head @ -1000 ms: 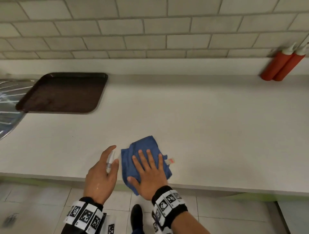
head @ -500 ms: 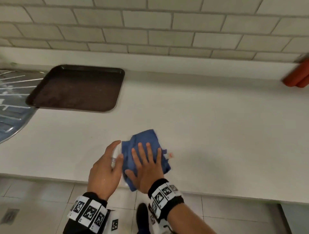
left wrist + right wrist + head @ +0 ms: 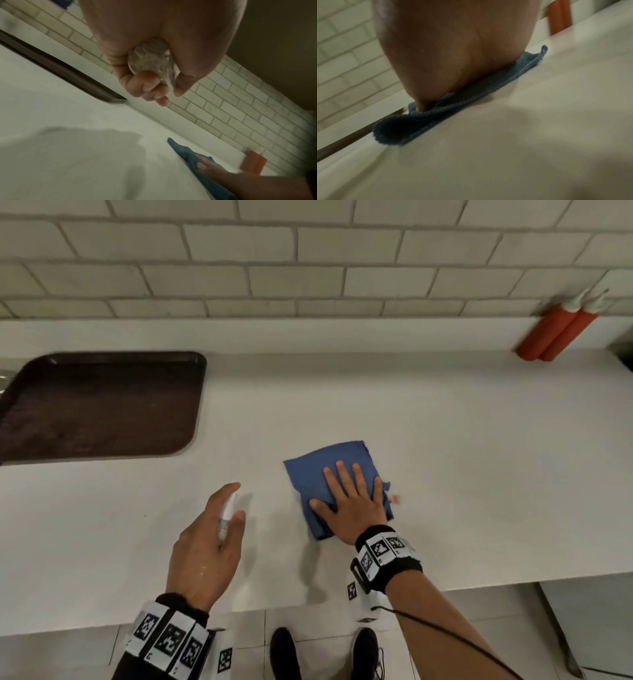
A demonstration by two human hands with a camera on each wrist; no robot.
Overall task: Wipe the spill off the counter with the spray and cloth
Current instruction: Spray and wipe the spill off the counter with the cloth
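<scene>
A dark brown tray (image 3: 99,405) lies flat at the left end of the counter, near the back edge. Two red squeeze bottles (image 3: 558,332) with white nozzles stand touching each other at the back right corner, against the white brick-tile wall (image 3: 308,261). Part of a metal drainboard (image 3: 4,378) shows beyond the tray's far left corner. Pale floor tiles (image 3: 329,631) and two dark shoes (image 3: 284,652) appear below the front edge.

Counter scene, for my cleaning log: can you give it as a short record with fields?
surface: white counter
cloth: blue cloth, folded, flat on the counter
right hand: right hand presses flat on the cloth, fingers straight
left hand: left hand grips a small spray bottle
tray: dark tray, far left
back wall: two red bottles
</scene>
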